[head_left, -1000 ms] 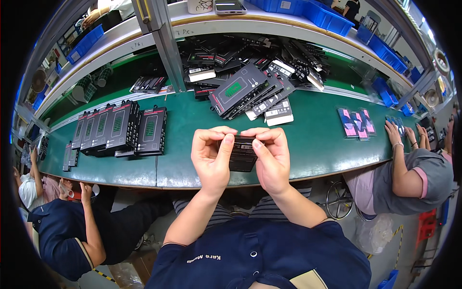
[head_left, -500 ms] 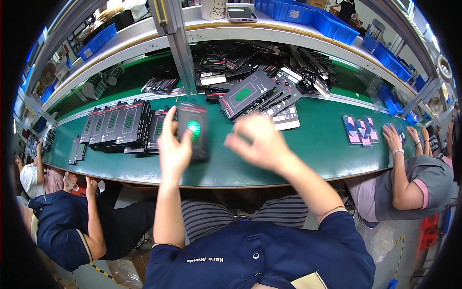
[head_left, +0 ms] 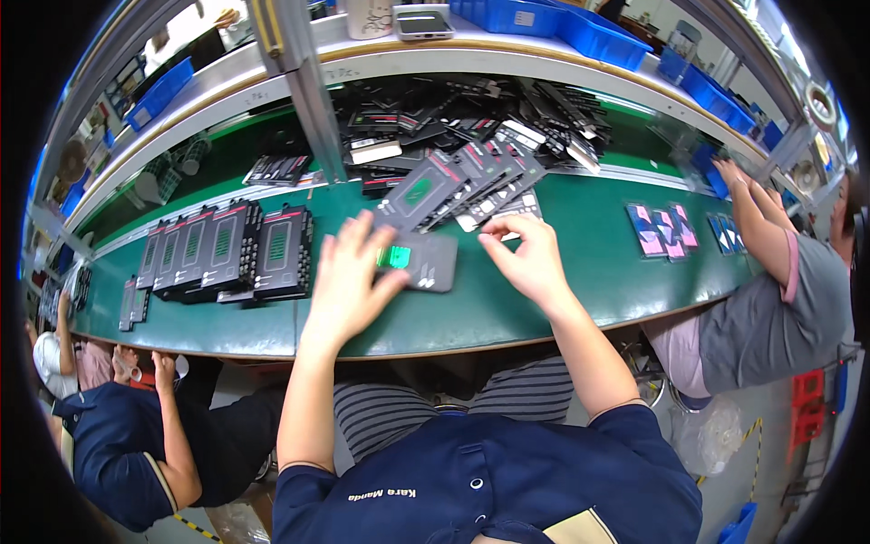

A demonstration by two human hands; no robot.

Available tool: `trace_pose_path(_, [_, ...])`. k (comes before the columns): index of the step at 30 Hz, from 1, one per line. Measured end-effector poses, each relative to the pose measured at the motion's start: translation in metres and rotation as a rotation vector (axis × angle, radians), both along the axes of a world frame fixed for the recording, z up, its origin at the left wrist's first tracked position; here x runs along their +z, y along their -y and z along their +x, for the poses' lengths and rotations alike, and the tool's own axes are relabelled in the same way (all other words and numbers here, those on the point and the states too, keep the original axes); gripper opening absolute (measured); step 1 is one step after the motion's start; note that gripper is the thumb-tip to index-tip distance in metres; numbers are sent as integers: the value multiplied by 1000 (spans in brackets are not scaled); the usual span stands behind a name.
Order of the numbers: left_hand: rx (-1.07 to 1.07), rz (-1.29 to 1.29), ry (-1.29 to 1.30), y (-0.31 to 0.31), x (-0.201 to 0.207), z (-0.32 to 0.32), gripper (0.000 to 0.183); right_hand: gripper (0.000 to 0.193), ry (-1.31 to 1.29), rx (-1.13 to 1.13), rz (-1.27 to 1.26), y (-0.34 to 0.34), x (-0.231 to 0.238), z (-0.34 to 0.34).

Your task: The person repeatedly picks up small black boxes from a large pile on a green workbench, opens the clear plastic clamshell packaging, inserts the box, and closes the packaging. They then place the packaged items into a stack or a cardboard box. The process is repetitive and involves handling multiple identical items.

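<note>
Green bench point(head_left: 589, 290), my left hand point(head_left: 349, 281) over one end of a dark flat box point(head_left: 430, 263).

Shelf point(head_left: 408, 62) crosses behind the work area; beneath it, a loose heap of dark boxes point(head_left: 435, 113), several fanned out at its front point(head_left: 421, 190). To my left, an overlapping row of similar boxes point(head_left: 222, 245), green panels showing. Left hand: fingers spread, thumb apart, over the left end of the box; cannot tell whether I grip it. Right hand point(head_left: 535, 258): loosely open, fingers bent toward the thumb, nothing seen in it, just right of the box. Box: in front of the fanned ones, slightly blurred, green patch near my left thumb; resting or raised, cannot tell. Well to the right, pink-and-blue packets point(head_left: 666, 231) lie close together.
</note>
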State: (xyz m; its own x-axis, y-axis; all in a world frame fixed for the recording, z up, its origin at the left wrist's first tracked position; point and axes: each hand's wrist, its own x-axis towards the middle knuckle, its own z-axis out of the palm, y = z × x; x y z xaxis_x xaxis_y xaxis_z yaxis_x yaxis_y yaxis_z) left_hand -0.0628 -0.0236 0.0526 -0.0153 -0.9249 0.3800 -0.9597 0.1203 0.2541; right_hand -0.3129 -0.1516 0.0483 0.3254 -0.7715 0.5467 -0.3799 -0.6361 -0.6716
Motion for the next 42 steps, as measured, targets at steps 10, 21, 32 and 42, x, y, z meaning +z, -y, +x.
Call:
trace_pose_path(10, [-507, 230, 167, -51, 29, -56, 67, 41, -749, -675, -160, 62, -51, -178])
trace_pose_path(21, [-476, 18, 4, 4, -3, -47, 78, 52, -335, -350, 3, -70, -25, -74])
trace_pose_path(32, [-383, -2, -198, 11, -7, -62, 87, 55, -35, 603, 371, -83, -14, -29])
trace_pose_path(42, [-304, -553, -1074, 6, -9, -109, 43, 23, 908, 674, 745, -75, 22, 16])
